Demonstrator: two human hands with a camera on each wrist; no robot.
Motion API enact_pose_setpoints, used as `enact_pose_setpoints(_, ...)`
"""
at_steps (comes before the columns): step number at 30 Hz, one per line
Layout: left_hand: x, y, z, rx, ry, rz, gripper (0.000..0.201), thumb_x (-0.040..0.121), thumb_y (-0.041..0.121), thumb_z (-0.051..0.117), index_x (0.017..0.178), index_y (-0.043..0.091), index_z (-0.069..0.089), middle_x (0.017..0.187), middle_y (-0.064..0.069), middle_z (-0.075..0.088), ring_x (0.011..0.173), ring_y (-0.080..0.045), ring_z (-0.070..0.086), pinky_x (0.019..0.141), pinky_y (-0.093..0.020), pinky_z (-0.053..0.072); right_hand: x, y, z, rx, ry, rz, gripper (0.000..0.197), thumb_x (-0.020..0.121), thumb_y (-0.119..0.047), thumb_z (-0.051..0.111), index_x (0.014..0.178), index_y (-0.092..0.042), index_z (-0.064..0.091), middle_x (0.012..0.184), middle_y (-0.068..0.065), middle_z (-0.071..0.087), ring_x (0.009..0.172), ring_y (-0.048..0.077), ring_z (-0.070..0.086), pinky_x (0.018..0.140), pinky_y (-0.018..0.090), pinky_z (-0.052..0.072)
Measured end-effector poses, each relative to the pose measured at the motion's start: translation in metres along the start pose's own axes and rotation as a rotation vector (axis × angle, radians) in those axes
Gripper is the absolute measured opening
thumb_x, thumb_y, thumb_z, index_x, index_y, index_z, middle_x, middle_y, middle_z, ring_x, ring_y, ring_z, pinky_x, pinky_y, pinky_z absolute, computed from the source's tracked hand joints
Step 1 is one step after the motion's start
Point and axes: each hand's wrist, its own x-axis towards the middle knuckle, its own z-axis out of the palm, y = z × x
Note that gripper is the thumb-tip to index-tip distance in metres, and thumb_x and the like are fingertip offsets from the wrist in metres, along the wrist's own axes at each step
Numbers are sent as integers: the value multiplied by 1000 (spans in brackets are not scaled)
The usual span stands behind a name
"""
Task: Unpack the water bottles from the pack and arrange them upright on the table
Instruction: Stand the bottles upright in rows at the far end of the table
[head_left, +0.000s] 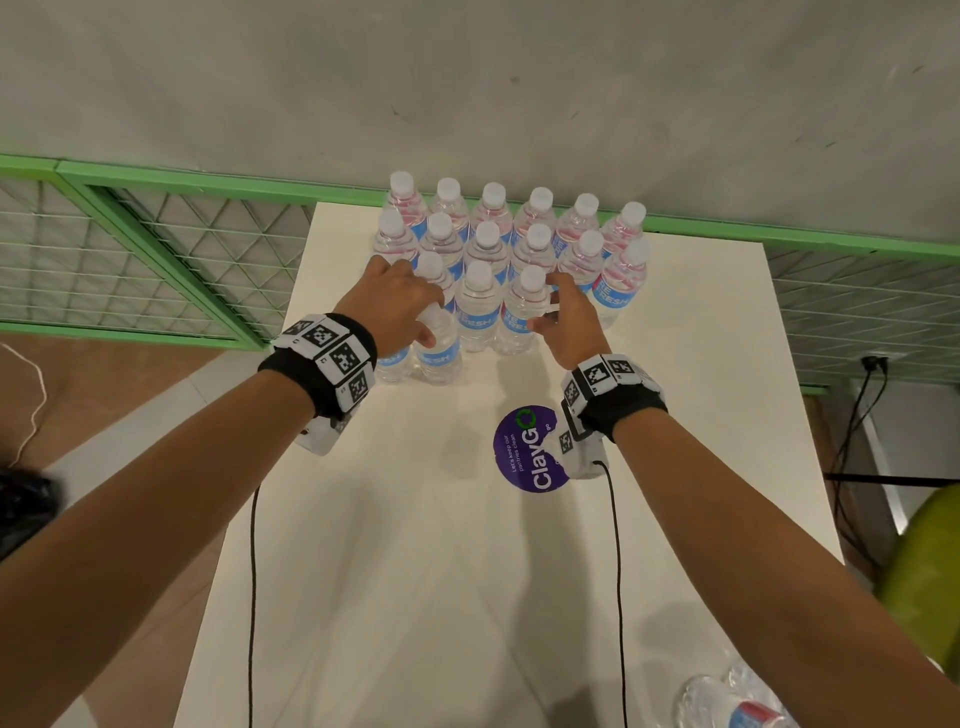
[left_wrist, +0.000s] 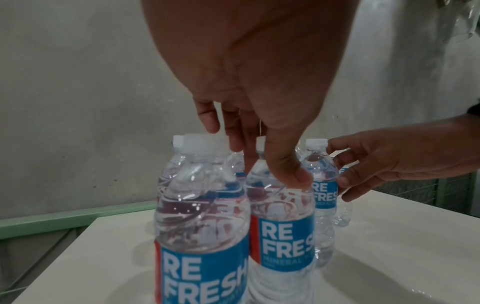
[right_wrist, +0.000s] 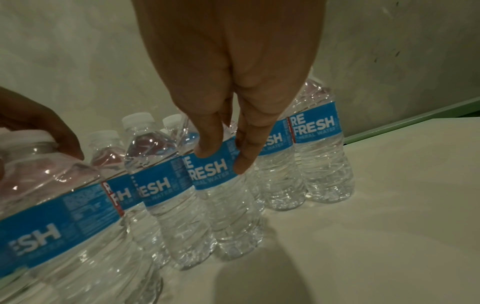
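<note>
From the head view, your left hand (head_left: 402, 299) grips the front-left bottle (head_left: 439, 343), upright on the table (head_left: 415, 519) with the other bottles (head_left: 519, 244). Left wrist: fingers (left_wrist: 291, 174) curl over its shoulder. Right wrist: your right hand (right_wrist: 228, 123) hangs relaxed, fingertips against a label.

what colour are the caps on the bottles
White caps on the bottles; clearest in the head view.

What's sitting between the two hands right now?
In the head view, two upright front-row water bottles stand between the left hand and right hand; the right one is beside the right hand's fingers.
</note>
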Motion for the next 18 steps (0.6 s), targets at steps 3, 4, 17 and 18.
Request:
enact_pose_setpoints(3, 0, 1, -1, 38, -20, 0, 41, 81, 36, 67, 116, 15, 58, 107, -8, 63, 107, -26, 45, 93, -38, 27, -1, 0, -1, 10, 5, 5, 57, 81, -2, 66, 131, -14, 40, 128, 16, 49, 102, 29, 59, 95, 48, 49)
enact_pose_setpoints(4, 1, 2, -1, 47, -26, 5, 42, 81, 36, 67, 116, 15, 58, 108, -7, 63, 107, -26, 44, 93, -38, 27, -1, 0, -1, 10, 7, 7, 57, 81, -2, 66, 131, -13, 40, 128, 16, 49, 103, 29, 59, 95, 47, 49)
enact_pose_setpoints(17, 2, 6, -2, 116, -48, 3, 47, 82, 40, 65, 121, 15, 55, 114, -6, 60, 110, -27, 43, 94, -40, 28, -4, -1, 1, 16, 12, -14, 58, 82, -4, 65, 132, -13, 40, 129, 15, 49, 108, 29, 55, 97, 48, 48)
enact_pose_setpoints(18, 2, 6, -2, 107, -47, -3, 47, 82, 39, 65, 121, 16, 55, 114, -6, 59, 110, -27, 44, 94, -40, 28, -4, -1, 1, 11, 10, -16, 58, 82, -4, 66, 132, -13, 40, 128, 16, 49, 108, 29, 56, 97, 48, 47)
